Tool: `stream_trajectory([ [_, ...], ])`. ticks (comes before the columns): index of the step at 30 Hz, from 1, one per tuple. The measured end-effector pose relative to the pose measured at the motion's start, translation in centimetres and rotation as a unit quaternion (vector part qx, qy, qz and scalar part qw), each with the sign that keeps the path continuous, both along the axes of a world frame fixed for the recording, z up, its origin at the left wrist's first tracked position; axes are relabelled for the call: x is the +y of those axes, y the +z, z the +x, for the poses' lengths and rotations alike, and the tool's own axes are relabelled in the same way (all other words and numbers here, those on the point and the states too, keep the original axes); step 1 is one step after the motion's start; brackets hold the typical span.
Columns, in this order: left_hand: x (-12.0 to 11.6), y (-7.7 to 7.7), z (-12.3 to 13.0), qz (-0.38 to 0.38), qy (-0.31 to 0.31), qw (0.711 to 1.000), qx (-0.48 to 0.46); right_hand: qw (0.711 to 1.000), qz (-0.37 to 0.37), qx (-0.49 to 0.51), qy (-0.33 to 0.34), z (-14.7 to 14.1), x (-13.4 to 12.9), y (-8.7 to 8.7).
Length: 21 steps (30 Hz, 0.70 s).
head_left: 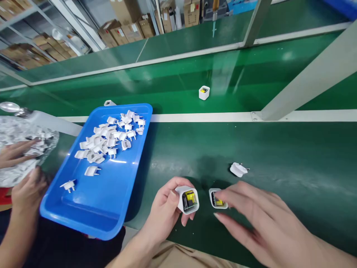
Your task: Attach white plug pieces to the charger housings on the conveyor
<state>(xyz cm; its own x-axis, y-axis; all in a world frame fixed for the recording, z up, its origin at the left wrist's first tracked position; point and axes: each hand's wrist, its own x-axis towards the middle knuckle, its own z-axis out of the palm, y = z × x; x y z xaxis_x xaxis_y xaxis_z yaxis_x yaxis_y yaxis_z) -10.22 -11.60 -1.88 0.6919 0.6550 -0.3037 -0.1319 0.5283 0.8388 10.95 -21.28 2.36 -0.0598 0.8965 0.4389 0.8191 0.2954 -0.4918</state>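
My left hand [170, 204] grips a white plastic housing [187, 200], its open end facing up and showing yellow and black parts inside. A second white housing [218, 198] with similar parts rests on the green table, and my right hand [251, 214] reaches over it, index fingertip at its rim, thumb apart from the fingers. Beyond the right hand lies a white plug piece [238, 169] with metal pins. Many more white plug pieces [95, 143] are heaped in a blue tray [117, 214] to the left.
Another open housing [204, 93] stands on the green belt [173, 89] beyond the metal rail [200, 118]. A white post [301, 78] slants at the right. At the far left, another person's hands touch a clear bag [11, 163] of white pieces.
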Motion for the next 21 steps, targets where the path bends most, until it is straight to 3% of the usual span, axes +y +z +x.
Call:
stream_trajectory([
  [4,-0.4,0.3,0.1,0.020,-0.028,0.999,0.023,0.998,-0.020,0.011,0.067,-1.5,1.0,1.8],
  [10,-0.2,0.9,0.0,0.045,-0.043,0.996,0.068,0.990,-0.053,-0.065,0.117,-2.3,1.5,1.0],
  [16,-0.1,0.3,-0.5,0.007,-0.067,0.997,0.035,0.992,-0.063,-0.036,0.104,-2.9,1.4,0.8],
  [21,-0.2,0.0,-0.7,-0.028,-0.085,0.996,0.000,0.988,-0.114,-0.013,0.100,-2.7,1.5,2.5],
])
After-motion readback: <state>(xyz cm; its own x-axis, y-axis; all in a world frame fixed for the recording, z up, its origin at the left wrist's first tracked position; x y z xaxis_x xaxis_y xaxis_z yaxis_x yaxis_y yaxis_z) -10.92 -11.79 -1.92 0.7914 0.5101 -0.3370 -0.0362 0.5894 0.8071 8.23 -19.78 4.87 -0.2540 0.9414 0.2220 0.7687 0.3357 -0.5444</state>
